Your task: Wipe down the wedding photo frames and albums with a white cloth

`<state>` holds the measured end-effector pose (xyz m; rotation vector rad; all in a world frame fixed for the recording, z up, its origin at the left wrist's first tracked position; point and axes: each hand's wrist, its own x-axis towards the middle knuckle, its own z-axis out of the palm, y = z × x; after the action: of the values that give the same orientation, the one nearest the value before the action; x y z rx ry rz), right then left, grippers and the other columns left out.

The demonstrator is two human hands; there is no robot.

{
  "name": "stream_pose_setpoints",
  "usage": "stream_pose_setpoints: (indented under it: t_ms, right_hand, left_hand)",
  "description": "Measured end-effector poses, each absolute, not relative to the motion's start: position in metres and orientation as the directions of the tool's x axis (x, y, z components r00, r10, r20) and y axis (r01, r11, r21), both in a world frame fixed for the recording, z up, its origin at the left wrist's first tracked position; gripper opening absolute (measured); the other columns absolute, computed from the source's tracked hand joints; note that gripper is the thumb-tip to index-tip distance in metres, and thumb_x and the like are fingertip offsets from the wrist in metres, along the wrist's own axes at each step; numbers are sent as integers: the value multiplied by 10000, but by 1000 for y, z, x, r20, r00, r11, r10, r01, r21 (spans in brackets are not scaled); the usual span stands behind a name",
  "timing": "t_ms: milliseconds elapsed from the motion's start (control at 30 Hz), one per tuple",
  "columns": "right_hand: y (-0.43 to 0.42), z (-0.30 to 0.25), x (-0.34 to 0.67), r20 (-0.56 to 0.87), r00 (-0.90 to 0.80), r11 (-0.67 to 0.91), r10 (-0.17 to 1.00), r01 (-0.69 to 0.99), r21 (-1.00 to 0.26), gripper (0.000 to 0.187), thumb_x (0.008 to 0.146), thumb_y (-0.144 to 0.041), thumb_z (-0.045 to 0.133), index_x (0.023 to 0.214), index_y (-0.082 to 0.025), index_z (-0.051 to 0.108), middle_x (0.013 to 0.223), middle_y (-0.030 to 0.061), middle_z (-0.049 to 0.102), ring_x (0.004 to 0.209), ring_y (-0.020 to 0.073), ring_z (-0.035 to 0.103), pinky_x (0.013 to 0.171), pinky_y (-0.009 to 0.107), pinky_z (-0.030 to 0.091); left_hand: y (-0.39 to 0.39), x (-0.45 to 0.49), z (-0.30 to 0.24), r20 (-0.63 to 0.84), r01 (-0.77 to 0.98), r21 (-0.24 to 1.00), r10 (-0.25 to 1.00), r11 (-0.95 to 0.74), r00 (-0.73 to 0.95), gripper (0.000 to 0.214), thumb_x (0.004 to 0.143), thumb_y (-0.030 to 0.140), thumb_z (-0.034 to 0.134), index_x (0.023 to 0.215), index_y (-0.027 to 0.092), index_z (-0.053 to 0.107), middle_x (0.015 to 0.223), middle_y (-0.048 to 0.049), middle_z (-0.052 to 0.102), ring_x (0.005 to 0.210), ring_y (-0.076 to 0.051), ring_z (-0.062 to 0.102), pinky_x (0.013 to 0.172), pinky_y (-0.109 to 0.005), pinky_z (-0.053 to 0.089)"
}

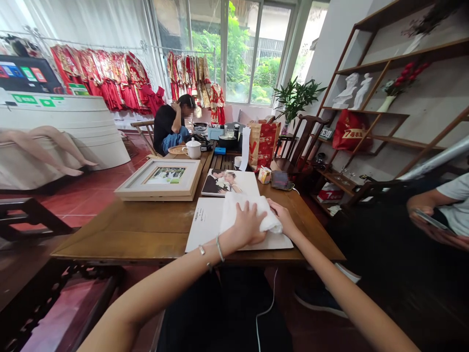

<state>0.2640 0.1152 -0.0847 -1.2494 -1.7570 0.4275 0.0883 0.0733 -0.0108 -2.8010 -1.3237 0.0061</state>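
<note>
A folded white cloth [234, 208] lies on a white flat panel [205, 227] with small dark print near its left edge. My left hand [249, 222] rests on top of the cloth with its fingers spread. At the cloth's right edge, my right hand [282, 215] has its fingers bent over it; part of its grip is hidden. Just beyond the cloth is a panel with a wedding couple photo [229, 183], partly covered at its near edge. To the left, a thick light-wood picture frame [161, 178] with a small photo lies flat on the wooden table [146, 227].
Farther back stand a white lidded cup [192, 148], a red-and-brown paper bag [263, 144], a small box [264, 174] and a dark pouch [281, 180]. One person [168, 124] sits at the far end; another person's hand [432, 220] holds a phone at right.
</note>
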Motion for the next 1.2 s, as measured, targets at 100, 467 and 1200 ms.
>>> stream_pose_setpoints:
  t_ms: [100,467,1200]
  right_hand:
    - [111,-78,262,477,-142,466,868,565,-681,317,747,-194,506,1007,-207,687,1229,73,616,1192,277,523,985,404,422]
    - [119,-93,267,478,-16,385,878,617,-687,375,771,-141,449,1065,-212,671,1207,63,629,1197,241,525,1052,448,360]
    - [118,-94,264,455,5,358,891,609,-708,365,795,-129,439,1067,-192,674,1221,74,616,1215,242,507,1080,477,332]
  left_hand:
    - [94,92,-19,65,753,-47,750,-656,658,623,792,452,513,1374,286,363,1427,-112,348,1306,-375,265,1008,-597,214]
    - [118,67,1,-10,752,-1,752,-660,660,439,855,404,399,1259,261,494,1317,-92,493,1191,-305,442,939,-490,365]
    - [10,-26,-26,54,801,74,804,-594,592,761,732,309,538,1426,368,234,1532,-5,132,1398,-305,40,1088,-565,109]
